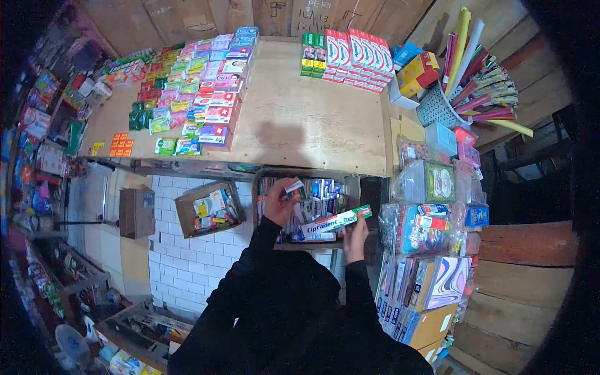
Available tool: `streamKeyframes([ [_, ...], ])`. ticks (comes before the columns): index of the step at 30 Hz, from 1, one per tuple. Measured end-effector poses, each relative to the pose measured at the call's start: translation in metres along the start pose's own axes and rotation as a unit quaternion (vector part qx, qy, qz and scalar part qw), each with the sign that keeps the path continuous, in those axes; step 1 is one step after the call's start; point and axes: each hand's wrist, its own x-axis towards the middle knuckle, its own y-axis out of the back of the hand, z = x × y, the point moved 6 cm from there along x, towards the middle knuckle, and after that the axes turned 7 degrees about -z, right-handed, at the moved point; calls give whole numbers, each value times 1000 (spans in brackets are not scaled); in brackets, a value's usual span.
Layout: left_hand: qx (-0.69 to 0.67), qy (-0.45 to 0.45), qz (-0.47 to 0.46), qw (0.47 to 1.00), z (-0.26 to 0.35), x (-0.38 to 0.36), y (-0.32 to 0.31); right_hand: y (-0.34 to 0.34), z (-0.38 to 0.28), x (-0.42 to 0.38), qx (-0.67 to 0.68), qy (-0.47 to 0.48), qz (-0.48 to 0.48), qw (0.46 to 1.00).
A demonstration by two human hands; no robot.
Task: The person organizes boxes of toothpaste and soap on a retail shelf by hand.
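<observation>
My right hand (355, 240) grips one end of a white, green and red Ciptadent toothpaste box (330, 224), which is held at a slant over an open cardboard carton (354, 189). My left hand (279, 205) is closed around a smaller green and red box (294, 188) with a pale end, its print too small to read. Beneath both hands, the carton holds many toothpaste boxes (325, 189), mostly blue, white and red. The toothpaste box and my hands hide part of the contents.
Ahead is a wooden table (319, 125) with rows of soap packs (220, 81) on its left and stacked toothpaste boxes (359, 56) at the back right. A smaller carton (181, 209) stands left on white tiles. Packaged goods (425, 181) and a basket (437, 109) line the right.
</observation>
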Motion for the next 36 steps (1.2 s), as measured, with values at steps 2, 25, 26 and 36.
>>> streamKeyframes([
  [2,-47,26,32,998,24,-5,9,-7,6,-3,24,-48,16,998],
  [25,-297,394,44,869,-40,-137,32,-37,71,-46,188,-217,-152,946],
  [26,-265,417,15,869,-31,-135,30,-46,69,-48,167,-204,-159,951],
  [36,-195,438,-143,866,-48,-94,44,-113,66,-73,171,-178,-137,959],
])
